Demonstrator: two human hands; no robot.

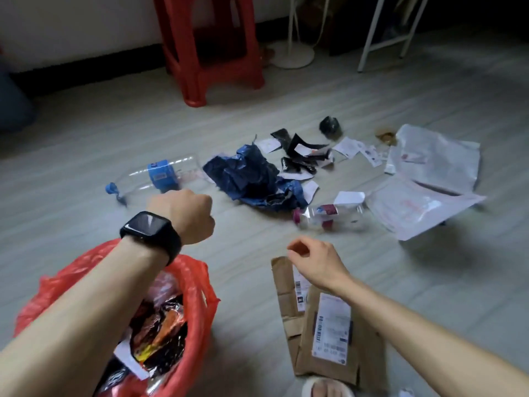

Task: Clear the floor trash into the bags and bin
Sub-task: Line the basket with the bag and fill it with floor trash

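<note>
Left hand (183, 216) wearing a black watch (150, 233) over the red bag (197, 296) at the floor's (257, 110) near left, fingers curled under, any hold impossible to tell, right hand (315, 265) loosely curled, empty, above brown paper mailers (329, 353), clear bottle (160, 174), blue wrapper (252, 173) and white mailers (429, 179) strewn mid-floor.

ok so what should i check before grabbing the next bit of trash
1. Red bag mouth open: ok.
2. Right hand free: ok, nothing seen in it.
3. Left hand free: cannot tell, fingers curled, palm hidden.
4. Brown envelopes within reach: ok, just under the right hand.
5. Floor cleared: not ok, blue-label bottle, dark blue bag and white mailers lie out.
</note>
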